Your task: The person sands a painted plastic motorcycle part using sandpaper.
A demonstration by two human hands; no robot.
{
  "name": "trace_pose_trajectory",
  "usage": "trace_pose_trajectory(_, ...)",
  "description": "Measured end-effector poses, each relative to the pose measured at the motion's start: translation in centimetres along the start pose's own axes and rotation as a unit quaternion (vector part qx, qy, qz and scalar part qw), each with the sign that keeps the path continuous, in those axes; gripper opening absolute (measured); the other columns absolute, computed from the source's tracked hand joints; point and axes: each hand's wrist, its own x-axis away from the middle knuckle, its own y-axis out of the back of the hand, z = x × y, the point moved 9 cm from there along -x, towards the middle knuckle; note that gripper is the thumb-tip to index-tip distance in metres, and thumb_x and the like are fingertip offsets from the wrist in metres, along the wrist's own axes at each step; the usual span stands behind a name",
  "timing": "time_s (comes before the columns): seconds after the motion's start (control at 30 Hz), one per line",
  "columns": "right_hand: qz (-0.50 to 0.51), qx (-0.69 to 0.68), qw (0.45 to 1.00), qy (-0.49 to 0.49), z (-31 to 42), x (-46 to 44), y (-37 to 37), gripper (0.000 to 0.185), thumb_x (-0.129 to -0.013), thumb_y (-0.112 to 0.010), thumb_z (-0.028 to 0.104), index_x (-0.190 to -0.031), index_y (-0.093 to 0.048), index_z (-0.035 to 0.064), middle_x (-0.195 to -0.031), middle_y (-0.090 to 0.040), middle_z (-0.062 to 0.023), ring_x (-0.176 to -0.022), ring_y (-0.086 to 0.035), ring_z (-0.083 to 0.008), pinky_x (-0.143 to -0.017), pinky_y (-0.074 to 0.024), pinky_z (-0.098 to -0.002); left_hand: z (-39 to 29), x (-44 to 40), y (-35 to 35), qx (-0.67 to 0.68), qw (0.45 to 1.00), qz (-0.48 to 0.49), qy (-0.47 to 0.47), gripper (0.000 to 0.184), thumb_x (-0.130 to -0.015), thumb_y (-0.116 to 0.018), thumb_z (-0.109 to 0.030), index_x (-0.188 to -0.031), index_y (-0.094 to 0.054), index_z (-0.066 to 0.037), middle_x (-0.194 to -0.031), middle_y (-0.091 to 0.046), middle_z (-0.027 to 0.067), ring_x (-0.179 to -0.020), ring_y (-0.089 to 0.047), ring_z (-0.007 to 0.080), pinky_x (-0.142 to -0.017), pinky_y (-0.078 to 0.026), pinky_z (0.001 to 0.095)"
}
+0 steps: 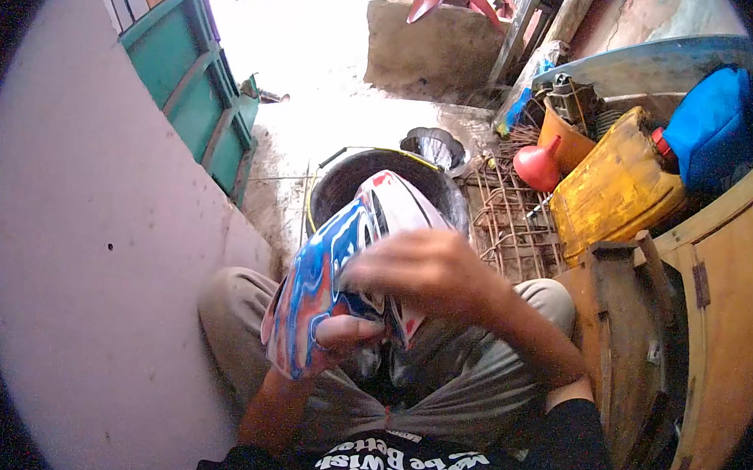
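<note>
A curved plastic body panel (304, 269), looking like a motorcycle fairing, is held tilted above my lap. Its blue, red and white paint is worn through in wavy rings. My left hand (348, 332) grips its lower end, thumb on top and the other fingers hidden beneath. Over the panel's middle lies my right hand (422, 269), smeared by motion. Whether its fingers hold anything does not show. Just beyond the panel stands a black bucket (332, 184) with a yellow handle, partly covered by it.
A scalloped dark basin (435, 146) sits behind the bucket. To the right are a rusty wire grid (508, 222), a red funnel (539, 164), a yellow jerrycan (620, 191) and a wooden frame (727, 347). A white wall (114, 243) and green panel (186, 82) bound the left.
</note>
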Motion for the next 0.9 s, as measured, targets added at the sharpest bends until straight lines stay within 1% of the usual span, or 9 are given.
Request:
trace_pose_trajectory(0.13, 0.027, 0.142, 0.968, -0.204, -9.0, 2.0, 0.1, 0.02, -0.09, -0.07, 0.016, -0.109, -0.075, 0.0119, -0.101, -0.076, -0.0084, -0.091, -0.075, -0.0292, -0.078, -0.06, -0.042, -0.1, 0.0, -0.2, -0.001, 1.0, 0.001, -0.001, 0.076, -0.074, -0.072, -0.006, -0.145, -0.046, 0.002, -0.126, -0.068, 0.0155, -0.115, -0.069, 0.0261, -0.101, -0.057, 0.0401)
trace_pose_trajectory(0.27, -0.014, -0.034, 0.999, 0.03, 2.3, -0.6, 0.4, 0.023, -0.092, -0.064, 0.012, -0.113, -0.074, 0.016, -0.105, -0.077, -0.0056, -0.094, -0.076, -0.025, -0.083, -0.0616, -0.0391, 0.1, 0.0, 0.0, -0.002, 1.0, 0.004, 0.0, 0.076, -0.074, -0.072, -0.006, -0.145, -0.046, 0.002, -0.126, -0.068, 0.0155, -0.115, -0.069, 0.0261, -0.101, -0.057, 0.04)
trace_pose_trajectory(0.37, -0.019, 0.097, 0.993, -0.065, -4.7, 0.6, -0.1, 0.022, -0.092, -0.066, 0.015, -0.111, -0.074, 0.0166, -0.102, -0.076, -0.0061, -0.089, -0.075, -0.0279, -0.079, -0.0615, -0.0413, 0.1, 0.1, -0.1, -0.005, 1.0, 0.005, 0.007, 0.076, -0.074, -0.072, -0.006, -0.145, -0.046, 0.002, -0.126, -0.068, 0.0156, -0.115, -0.069, 0.0262, -0.101, -0.057, 0.04)
trace_pose_trajectory(0.4, 0.026, 0.14, 0.97, -0.195, -7.9, 1.1, 0.0, 0.022, -0.091, -0.067, 0.015, -0.111, -0.074, 0.0156, -0.102, -0.076, -0.0066, -0.089, -0.074, -0.0293, -0.079, -0.0609, -0.0411, 0.2, 0.2, -0.1, -0.004, 1.0, 0.006, 0.009, 0.076, -0.074, -0.072, -0.006, -0.145, -0.046, 0.002, -0.126, -0.068, 0.0156, -0.115, -0.069, 0.0262, -0.102, -0.057, 0.04)
trace_pose_trajectory(0.47, 0.057, 0.139, 0.968, -0.203, -7.5, 1.0, 0.0, 0.022, -0.09, -0.067, 0.014, -0.11, -0.074, 0.0154, -0.102, -0.076, -0.0066, -0.093, -0.075, -0.0287, -0.081, -0.0609, -0.0408, 0.2, 0.1, -0.2, -0.003, 1.0, 0.009, 0.009, 0.076, -0.074, -0.072, -0.006, -0.145, -0.046, 0.002, -0.126, -0.068, 0.0156, -0.115, -0.069, 0.0262, -0.102, -0.057, 0.04)
trace_pose_trajectory(0.57, -0.012, -0.026, 0.999, 0.013, 1.0, -0.7, 0.4, 0.023, -0.089, -0.067, 0.011, -0.11, -0.074, 0.0155, -0.101, -0.076, -0.0065, -0.097, -0.075, -0.0277, -0.086, -0.0608, -0.041, 0.2, 0.0, 0.0, -0.002, 1.0, 0.008, 0.005, 0.076, -0.074, -0.071, -0.005, -0.145, -0.045, 0.002, -0.126, -0.068, 0.0156, -0.115, -0.069, 0.0263, -0.102, -0.057, 0.0399)
trace_pose_trajectory(0.73, 0.043, 0.168, 0.963, -0.207, -8.7, 0.1, 0.2, 0.026, -0.088, -0.067, 0.015, -0.114, -0.073, 0.0151, -0.102, -0.076, -0.0097, -0.089, -0.074, -0.0284, -0.076, -0.0597, -0.043, 0.2, -0.2, -0.2, -0.002, 1.0, 0.014, 0.01, 0.076, -0.074, -0.071, -0.005, -0.145, -0.045, 0.002, -0.126, -0.068, 0.0157, -0.115, -0.069, 0.0263, -0.102, -0.057, 0.0398)
trace_pose_trajectory(0.87, -0.011, -0.01, 1.0, 0.014, 0.7, -0.6, 0.1, 0.024, -0.091, -0.067, 0.012, -0.113, -0.074, 0.0187, -0.102, -0.077, -0.0045, -0.098, -0.076, -0.0236, -0.087, -0.0616, -0.0387, 0.5, -0.5, -0.3, -0.002, 1.0, 0.018, 0.008, 0.076, -0.074, -0.071, -0.005, -0.145, -0.045, 0.002, -0.126, -0.068, 0.0157, -0.115, -0.069, 0.0264, -0.102, -0.057, 0.0398)
trace_pose_trajectory(0.9, -0.001, -0.002, 1.0, -0.012, 0.0, -0.6, -0.2, 0.023, -0.091, -0.067, 0.011, -0.112, -0.074, 0.0182, -0.102, -0.077, -0.0052, -0.096, -0.076, -0.0244, -0.085, -0.0616, -0.0392, 0.4, -0.5, -0.2, -0.004, 1.0, 0.017, 0.009, 0.076, -0.074, -0.071, -0.005, -0.145, -0.045, 0.002, -0.126, -0.068, 0.0157, -0.115, -0.069, 0.0264, -0.102, -0.057, 0.0398)
